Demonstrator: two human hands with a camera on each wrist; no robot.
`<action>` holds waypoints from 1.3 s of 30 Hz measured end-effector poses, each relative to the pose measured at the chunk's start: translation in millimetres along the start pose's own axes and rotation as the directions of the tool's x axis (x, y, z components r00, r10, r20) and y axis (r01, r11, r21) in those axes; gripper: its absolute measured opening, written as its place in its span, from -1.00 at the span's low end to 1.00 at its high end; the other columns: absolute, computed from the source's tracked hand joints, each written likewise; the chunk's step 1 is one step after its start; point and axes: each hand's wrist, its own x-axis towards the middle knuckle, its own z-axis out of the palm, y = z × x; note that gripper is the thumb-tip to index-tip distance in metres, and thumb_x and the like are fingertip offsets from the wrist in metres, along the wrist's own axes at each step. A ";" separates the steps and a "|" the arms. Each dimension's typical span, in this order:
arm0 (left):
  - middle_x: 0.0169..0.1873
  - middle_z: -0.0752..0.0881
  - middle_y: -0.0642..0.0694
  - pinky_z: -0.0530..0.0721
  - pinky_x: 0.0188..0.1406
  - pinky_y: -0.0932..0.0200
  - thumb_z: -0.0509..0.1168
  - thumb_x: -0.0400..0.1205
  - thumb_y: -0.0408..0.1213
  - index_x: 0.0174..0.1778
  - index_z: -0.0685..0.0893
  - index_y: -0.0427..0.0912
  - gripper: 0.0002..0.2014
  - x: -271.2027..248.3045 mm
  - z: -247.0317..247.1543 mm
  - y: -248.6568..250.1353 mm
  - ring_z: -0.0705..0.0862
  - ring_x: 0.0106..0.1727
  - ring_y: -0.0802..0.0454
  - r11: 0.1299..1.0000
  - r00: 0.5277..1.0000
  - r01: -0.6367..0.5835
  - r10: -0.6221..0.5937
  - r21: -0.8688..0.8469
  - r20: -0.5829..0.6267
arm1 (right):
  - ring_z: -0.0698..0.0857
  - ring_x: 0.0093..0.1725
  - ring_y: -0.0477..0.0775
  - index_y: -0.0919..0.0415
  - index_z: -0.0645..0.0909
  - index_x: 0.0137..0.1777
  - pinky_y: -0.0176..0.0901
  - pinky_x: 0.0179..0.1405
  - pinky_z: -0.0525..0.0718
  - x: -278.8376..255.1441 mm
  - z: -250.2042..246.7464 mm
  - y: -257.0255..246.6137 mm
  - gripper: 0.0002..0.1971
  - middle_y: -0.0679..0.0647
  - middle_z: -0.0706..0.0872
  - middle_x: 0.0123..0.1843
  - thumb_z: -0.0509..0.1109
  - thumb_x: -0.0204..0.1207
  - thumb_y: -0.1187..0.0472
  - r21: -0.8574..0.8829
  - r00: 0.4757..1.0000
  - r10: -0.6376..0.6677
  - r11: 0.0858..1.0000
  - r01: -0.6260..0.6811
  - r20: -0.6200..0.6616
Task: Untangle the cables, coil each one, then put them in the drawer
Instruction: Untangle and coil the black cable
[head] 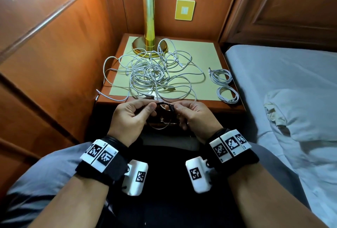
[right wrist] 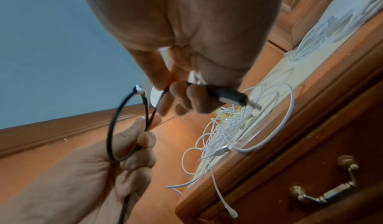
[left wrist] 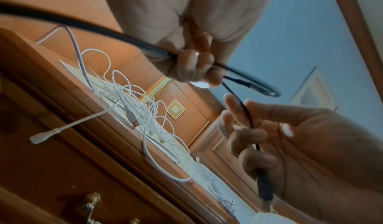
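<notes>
- Left hand (head: 131, 116) pinches the black cable (head: 165, 104) between thumb and fingers, likely to keep its loop from springing open
- Right hand (head: 193, 113) pinches the plug end, feeding the coil
- Two coiled white cables (head: 224, 85) sit apart from the white tangle (head: 151, 74) on the nightstand (head: 215, 105), probably sorted as done
- Drawer (right wrist: 311, 186) looks closed

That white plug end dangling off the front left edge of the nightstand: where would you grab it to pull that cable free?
Judging by its pose, pinch the ribbed collar of the white plug end from below the nightstand's front edge, where it hangs free. The stiff collar is thicker than the cord, and the tangled white cables lie farther back.
</notes>
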 end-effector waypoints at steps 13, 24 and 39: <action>-0.24 0.77 -0.14 0.73 -0.11 -0.20 0.51 0.59 -0.21 -0.20 0.70 -0.10 -0.87 -2.9 3.1 -5.4 0.72 -0.22 -0.20 0.991 0.982 -0.063 0.041 0.117 0.185 | 0.55 -0.33 0.01 0.30 0.70 -0.12 -0.19 -0.49 0.39 -2.7 8.9 -0.7 -0.90 0.17 0.66 -0.24 0.38 0.61 0.34 0.271 0.994 0.104 0.958 -0.091 -0.034; -0.17 0.81 -0.09 0.73 -0.06 -0.05 0.53 0.51 -0.13 -0.17 0.74 0.01 -0.90 7.2 -6.6 -6.8 0.74 -0.21 -0.02 0.988 0.999 -0.032 0.032 0.151 -0.003 | 0.68 -0.26 -0.05 0.10 0.80 -0.04 -0.23 -0.41 0.60 -3.4 -11.5 -6.2 -0.78 0.05 0.79 -0.21 0.39 0.57 0.41 -0.053 0.995 0.093 0.994 -0.094 -0.023; -0.46 0.76 -0.09 0.72 -0.43 0.13 0.43 0.65 -0.16 -0.07 0.78 -0.01 -0.96 1.9 -2.7 -7.8 0.72 -0.58 0.03 0.946 0.999 0.021 -0.031 0.324 0.024 | 0.75 -0.23 -0.13 0.21 0.85 -0.13 -0.29 -0.11 0.67 -8.6 -16.7 -4.7 -0.89 0.10 0.86 -0.20 0.65 0.39 0.22 -0.245 1.000 0.022 0.969 -0.018 0.014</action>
